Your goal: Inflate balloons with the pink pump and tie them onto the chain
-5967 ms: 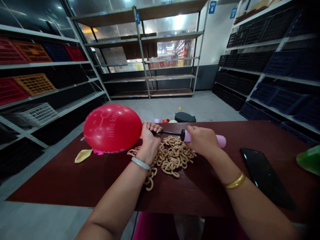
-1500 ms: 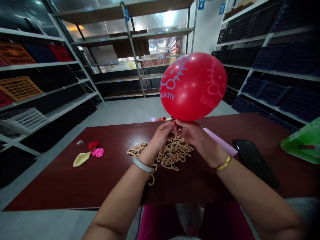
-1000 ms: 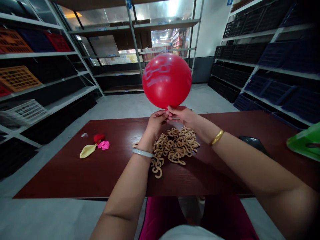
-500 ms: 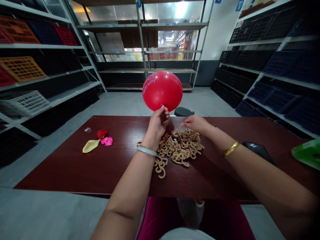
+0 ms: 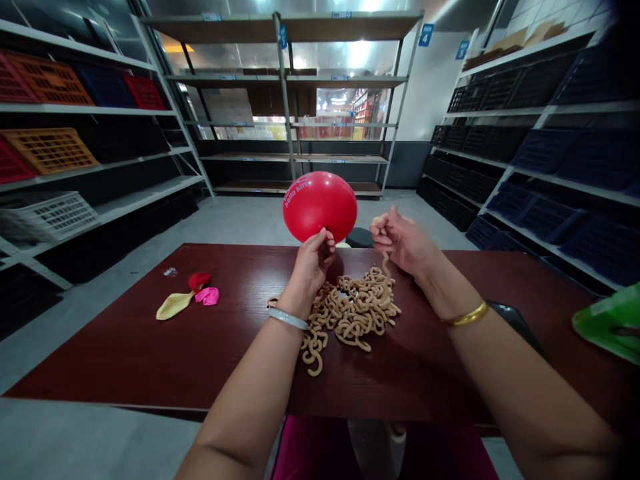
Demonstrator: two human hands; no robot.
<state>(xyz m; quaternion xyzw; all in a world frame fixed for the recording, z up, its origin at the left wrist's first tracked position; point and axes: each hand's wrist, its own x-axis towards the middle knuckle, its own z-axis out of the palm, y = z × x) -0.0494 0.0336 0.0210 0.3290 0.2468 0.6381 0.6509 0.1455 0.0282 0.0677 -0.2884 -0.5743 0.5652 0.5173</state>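
Note:
My left hand (image 5: pixel 313 263) pinches the neck of an inflated red balloon (image 5: pixel 320 205) with printed lettering. The balloon stands above the far edge of the table, and its knot is hidden by the fingers. My right hand (image 5: pixel 403 243) is raised to the right of the balloon, apart from it, fingers curled and a little blurred. A tan curled strand (image 5: pixel 387 264) hangs just below its fingers, seemingly held by them. Beneath both hands spreads a heap of tan curled pieces (image 5: pixel 367 307). Deflated yellow (image 5: pixel 174 306), red (image 5: pixel 199 281) and pink balloons (image 5: pixel 207 296) lie to the left.
The dark red table (image 5: pixel 150 353) spans the space before me. A black flat object (image 5: pixel 515 323) lies partly behind my right forearm, and a green package (image 5: pixel 610 323) is at the right edge. Shelves with crates (image 5: pixel 53 150) stand along both sides; a metal rack (image 5: pixel 285 93) stands behind.
My right hand has risen from the heap, turning its palm side inward, with a tan strand below it. My left hand still holds the red balloon. The view has tilted up slightly.

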